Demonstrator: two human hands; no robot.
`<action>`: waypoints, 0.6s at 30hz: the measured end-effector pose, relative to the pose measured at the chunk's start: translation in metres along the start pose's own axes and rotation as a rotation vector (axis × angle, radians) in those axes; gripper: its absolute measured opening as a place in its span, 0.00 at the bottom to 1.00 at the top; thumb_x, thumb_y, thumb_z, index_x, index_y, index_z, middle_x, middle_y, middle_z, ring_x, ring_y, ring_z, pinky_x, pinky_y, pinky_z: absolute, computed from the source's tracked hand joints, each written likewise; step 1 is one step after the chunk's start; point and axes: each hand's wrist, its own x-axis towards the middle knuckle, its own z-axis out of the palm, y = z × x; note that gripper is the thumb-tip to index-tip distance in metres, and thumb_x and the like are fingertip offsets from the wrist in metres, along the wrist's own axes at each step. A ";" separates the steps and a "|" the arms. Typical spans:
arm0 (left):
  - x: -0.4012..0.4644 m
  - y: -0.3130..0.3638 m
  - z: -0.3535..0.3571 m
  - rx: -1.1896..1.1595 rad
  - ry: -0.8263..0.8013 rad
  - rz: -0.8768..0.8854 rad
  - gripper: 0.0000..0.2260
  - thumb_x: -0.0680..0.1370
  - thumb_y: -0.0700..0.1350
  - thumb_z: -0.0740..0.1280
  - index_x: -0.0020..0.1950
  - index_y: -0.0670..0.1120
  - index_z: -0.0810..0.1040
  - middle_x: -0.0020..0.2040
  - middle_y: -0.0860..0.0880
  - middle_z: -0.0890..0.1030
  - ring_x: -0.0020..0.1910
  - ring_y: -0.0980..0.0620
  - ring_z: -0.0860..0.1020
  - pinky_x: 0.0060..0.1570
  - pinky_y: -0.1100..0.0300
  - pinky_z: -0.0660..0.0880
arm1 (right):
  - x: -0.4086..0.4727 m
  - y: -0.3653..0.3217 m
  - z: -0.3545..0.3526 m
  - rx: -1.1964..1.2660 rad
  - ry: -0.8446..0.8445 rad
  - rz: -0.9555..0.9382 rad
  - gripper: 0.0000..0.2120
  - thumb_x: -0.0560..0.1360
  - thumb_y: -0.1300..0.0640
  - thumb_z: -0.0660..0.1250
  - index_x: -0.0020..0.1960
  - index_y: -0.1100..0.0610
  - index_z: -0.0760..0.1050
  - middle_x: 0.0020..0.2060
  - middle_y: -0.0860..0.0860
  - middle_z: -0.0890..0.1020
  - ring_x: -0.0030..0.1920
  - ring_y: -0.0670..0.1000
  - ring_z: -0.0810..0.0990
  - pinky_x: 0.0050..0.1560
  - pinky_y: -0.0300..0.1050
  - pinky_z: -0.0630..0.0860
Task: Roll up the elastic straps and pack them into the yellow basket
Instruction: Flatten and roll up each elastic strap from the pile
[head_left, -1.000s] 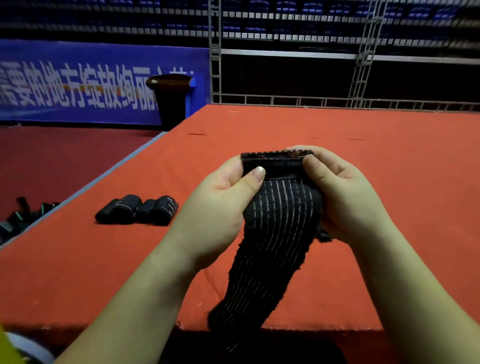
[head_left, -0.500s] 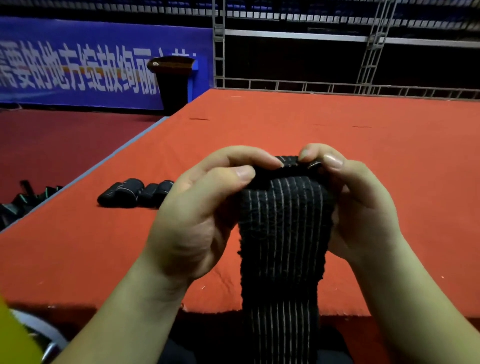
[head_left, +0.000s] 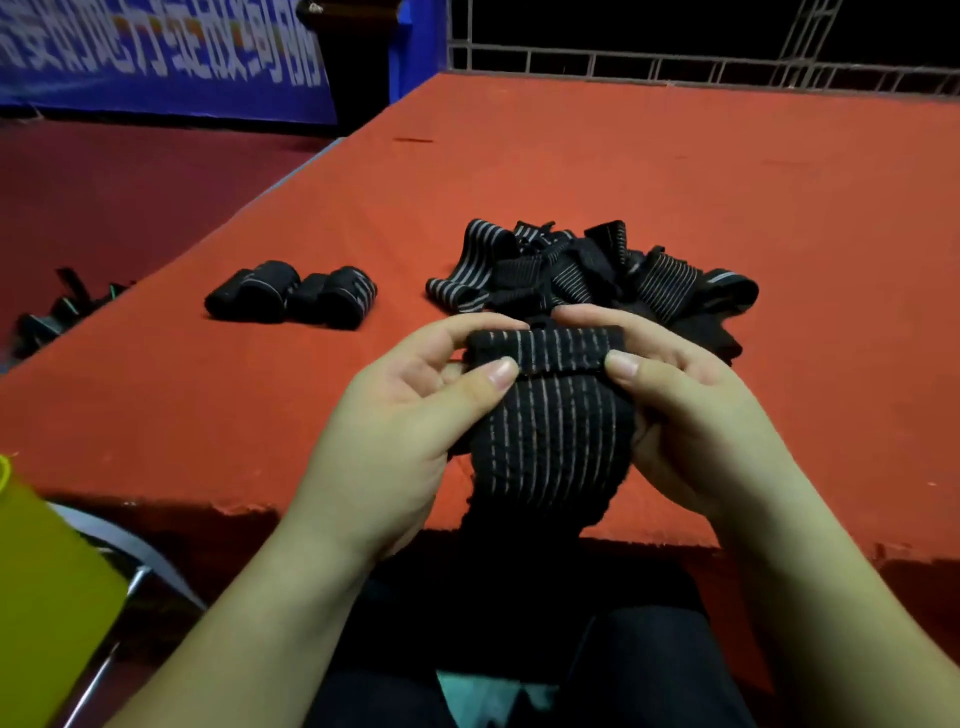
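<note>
Left hand (head_left: 384, 431) and right hand (head_left: 691, 415) pinching the rolled top of a black elastic strap with pale stripes (head_left: 550, 405), held just in front of the loose strap pile (head_left: 587, 270) on the red table (head_left: 675, 171); yellow basket (head_left: 41, 597) at lower left

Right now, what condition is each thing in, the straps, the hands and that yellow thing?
Strap in hand: top end rolled, rest hanging loose.
Left hand: pinching the roll's left end.
Right hand: pinching the roll's right end.
Rolled straps: wound up, lying on the red platform.
Strap pile: loose, tangled.
Yellow basket: only a corner visible, contents hidden.
</note>
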 end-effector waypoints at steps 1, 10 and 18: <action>0.002 -0.005 -0.003 -0.011 0.004 -0.021 0.10 0.74 0.39 0.66 0.49 0.48 0.84 0.42 0.44 0.83 0.41 0.51 0.82 0.41 0.62 0.78 | 0.000 0.009 -0.004 -0.007 -0.013 0.028 0.23 0.66 0.46 0.77 0.59 0.52 0.82 0.50 0.62 0.75 0.51 0.62 0.69 0.50 0.56 0.62; 0.019 -0.070 -0.028 -0.078 -0.006 -0.285 0.09 0.76 0.41 0.68 0.50 0.53 0.84 0.45 0.45 0.83 0.41 0.51 0.80 0.43 0.58 0.78 | 0.004 0.071 -0.028 0.106 0.163 0.228 0.15 0.70 0.62 0.63 0.50 0.51 0.84 0.29 0.50 0.70 0.24 0.44 0.65 0.24 0.35 0.60; 0.022 -0.114 -0.042 -0.068 0.026 -0.433 0.10 0.77 0.39 0.64 0.50 0.51 0.83 0.43 0.47 0.83 0.40 0.54 0.81 0.37 0.63 0.77 | 0.001 0.110 -0.044 0.079 0.271 0.419 0.19 0.77 0.66 0.58 0.49 0.47 0.84 0.32 0.51 0.71 0.27 0.46 0.66 0.27 0.37 0.61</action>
